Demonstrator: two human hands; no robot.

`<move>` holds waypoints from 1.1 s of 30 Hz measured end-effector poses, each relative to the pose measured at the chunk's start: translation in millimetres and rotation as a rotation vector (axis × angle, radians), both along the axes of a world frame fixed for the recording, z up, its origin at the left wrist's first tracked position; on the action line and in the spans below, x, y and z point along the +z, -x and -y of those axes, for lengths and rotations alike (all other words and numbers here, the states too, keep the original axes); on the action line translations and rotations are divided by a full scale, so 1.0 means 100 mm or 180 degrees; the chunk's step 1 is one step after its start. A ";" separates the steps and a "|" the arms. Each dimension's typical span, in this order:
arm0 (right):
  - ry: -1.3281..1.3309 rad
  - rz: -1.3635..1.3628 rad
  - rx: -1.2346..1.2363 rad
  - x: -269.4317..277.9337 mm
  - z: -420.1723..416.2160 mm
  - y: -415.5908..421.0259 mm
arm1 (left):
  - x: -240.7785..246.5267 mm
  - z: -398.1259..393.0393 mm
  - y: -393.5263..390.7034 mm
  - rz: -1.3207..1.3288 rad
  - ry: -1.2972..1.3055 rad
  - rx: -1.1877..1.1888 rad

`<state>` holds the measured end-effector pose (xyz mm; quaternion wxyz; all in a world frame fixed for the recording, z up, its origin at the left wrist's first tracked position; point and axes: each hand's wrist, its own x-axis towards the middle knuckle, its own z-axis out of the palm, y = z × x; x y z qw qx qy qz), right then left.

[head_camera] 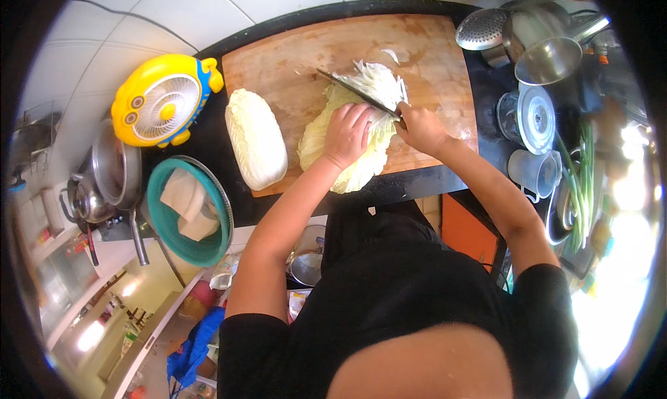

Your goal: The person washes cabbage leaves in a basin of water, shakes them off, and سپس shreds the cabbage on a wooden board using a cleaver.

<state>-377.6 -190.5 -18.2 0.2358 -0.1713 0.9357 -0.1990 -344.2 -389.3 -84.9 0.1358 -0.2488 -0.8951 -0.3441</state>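
Note:
My right hand [418,128] grips the handle of a kitchen knife [358,92], its blade slanting up and left across a pile of napa cabbage leaves [312,138]. On those leaves, just below the blade, my left hand [348,132] presses down with bent fingers. Shredded cabbage [383,81] is heaped on the far side of the knife, and one loose sliver [390,55] lies beyond it. A whole or halved napa cabbage [256,139] rests at the left on the wooden cutting board [437,50].
Left of the board stand a yellow fan [167,102] and a teal basket [156,222] holding pale slabs. Along the right are a saucepan [550,60], a skimmer [480,29], a lidded container [536,119], a plastic measuring jug [534,172] and green onions [583,185].

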 end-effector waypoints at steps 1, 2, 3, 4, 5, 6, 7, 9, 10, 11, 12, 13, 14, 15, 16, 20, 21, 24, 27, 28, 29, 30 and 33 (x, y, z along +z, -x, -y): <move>0.0060 -0.0064 0.0051 -0.03 0.05 0.07 | 0.01 0.00 0.02 0.0015 -0.0001 -0.0051; -0.0051 0.0125 -0.0049 0.02 -0.04 0.05 | 0.03 -0.01 0.04 -0.0041 -0.0008 -0.0024; 0.0022 0.0174 -0.0010 0.21 -0.04 -0.03 | 0.00 0.01 -0.02 -0.0029 0.0001 0.0023; 0.0091 0.0183 0.0034 0.38 -0.08 -0.08 | -0.01 0.04 -0.02 -0.0057 0.0006 0.0073; 0.0150 0.0188 0.0067 0.48 -0.11 -0.13 | -0.03 0.07 -0.01 -0.0121 0.0009 0.0119; 0.0075 0.0202 0.0060 0.53 -0.11 -0.19 | -0.05 0.07 -0.03 -0.0163 -0.0005 0.0170; 0.0002 0.0216 0.0058 0.56 -0.11 -0.24 | -0.08 0.08 -0.05 -0.0205 -0.0016 0.0224; -0.0082 0.0133 0.0010 0.33 -0.11 -0.25 | -0.08 0.06 -0.04 -0.0069 -0.0056 0.0178; -0.0097 0.0006 -0.0055 -0.09 -0.10 -0.16 | -0.04 -0.01 0.00 -0.0037 -0.0100 0.0098; -0.0093 -0.0130 -0.0067 -0.30 -0.07 -0.07 | -0.01 -0.04 0.01 -0.0060 -0.0139 0.0078; -0.0072 -0.0123 -0.0008 -0.23 -0.04 -0.03 | -0.01 -0.04 -0.01 -0.0078 -0.0146 0.0097; -0.0024 -0.0097 0.0042 -0.09 0.02 -0.01 | -0.01 0.00 -0.03 -0.0079 -0.0126 0.0108; 0.0021 -0.0072 0.0087 0.06 0.06 -0.01 | -0.03 0.00 -0.01 -0.0213 -0.0102 0.0133; 0.0100 -0.0019 0.0087 0.21 0.05 -0.08 | -0.05 0.04 -0.03 -0.0193 -0.0082 0.0160; 0.0163 0.0009 0.0100 0.40 0.00 -0.15 | -0.06 0.07 -0.03 -0.0199 -0.0078 0.0201; -0.0041 0.0013 -0.0084 0.08 -0.01 -0.20 | -0.05 0.05 -0.03 0.0026 -0.0069 0.0172; -0.0160 -0.0075 -0.0150 -0.17 0.01 -0.14 | -0.05 0.02 -0.03 0.0032 -0.0120 0.0118; 0.0206 -0.0111 -0.0198 -0.26 0.07 -0.03 | 0.01 0.05 -0.07 0.0093 -0.0213 0.0020; 0.0338 -0.0062 -0.0120 -0.22 0.07 -0.02 | 0.06 0.08 -0.07 0.0221 -0.0167 -0.0077; 0.0368 -0.0054 -0.0068 -0.17 0.06 0.00 | 0.08 0.09 -0.08 0.0160 -0.0032 -0.0062; 0.0263 -0.0027 -0.0061 -0.09 0.03 -0.04 | 0.09 0.11 -0.10 0.0099 0.0100 -0.0053; 0.0170 -0.0001 -0.0028 0.06 -0.01 -0.13 | 0.10 0.14 -0.11 0.0038 0.0243 -0.0016; 0.0014 0.0133 -0.0054 0.50 -0.15 -0.33 | 0.05 0.15 -0.15 0.0199 0.0187 0.0057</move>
